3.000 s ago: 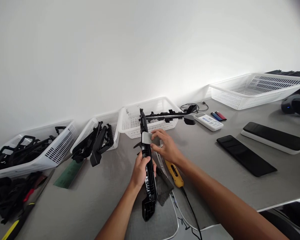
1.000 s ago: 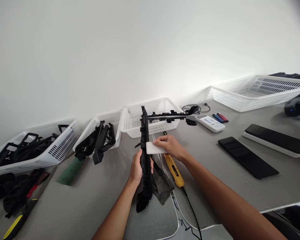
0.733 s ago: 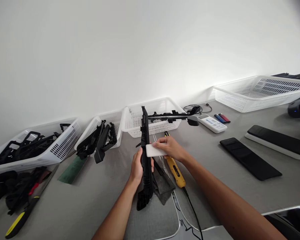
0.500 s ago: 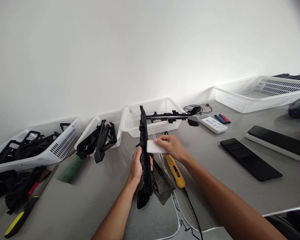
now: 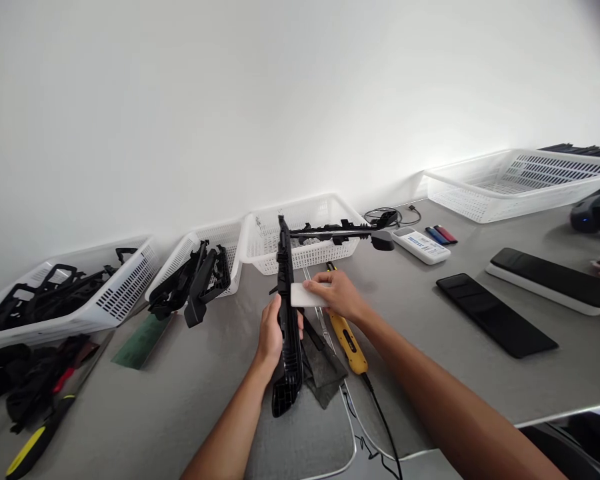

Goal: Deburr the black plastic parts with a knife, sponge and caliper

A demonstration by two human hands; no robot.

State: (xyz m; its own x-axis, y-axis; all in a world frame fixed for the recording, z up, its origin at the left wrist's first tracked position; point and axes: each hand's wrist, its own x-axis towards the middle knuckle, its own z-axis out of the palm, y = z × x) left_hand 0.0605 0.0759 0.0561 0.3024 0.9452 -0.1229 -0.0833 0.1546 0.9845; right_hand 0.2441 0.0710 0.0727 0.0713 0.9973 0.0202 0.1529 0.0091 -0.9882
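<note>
My left hand (image 5: 271, 333) is wrapped round a long black plastic trim part (image 5: 289, 347), which stands nearly upright in view with its wide end toward me. Between the fingers of my right hand (image 5: 337, 293) is a white block (image 5: 307, 295), perhaps a sponge or eraser; I cannot tell which. Its left edge meets the trim's right side. Just below my right hand lies a yellow corded hand tool (image 5: 349, 343). A dark grey cloth (image 5: 327, 377) lies on the table beside the trim, partly hidden by it.
Behind my hands, a white basket (image 5: 265, 257) carries a similar black part (image 5: 340, 231) across its rim. Baskets of black parts (image 5: 90, 300) stand left, near a yellow-black handled tool (image 5: 33, 450). Rightward are a white labelled bottle (image 5: 421, 247), two black panels (image 5: 497, 317) and another basket (image 5: 475, 208).
The whole view has shifted slightly. Both hands keep their holds, with the white block still against the trim. At the far right edge, another person's fingers show more, with a small object.
</note>
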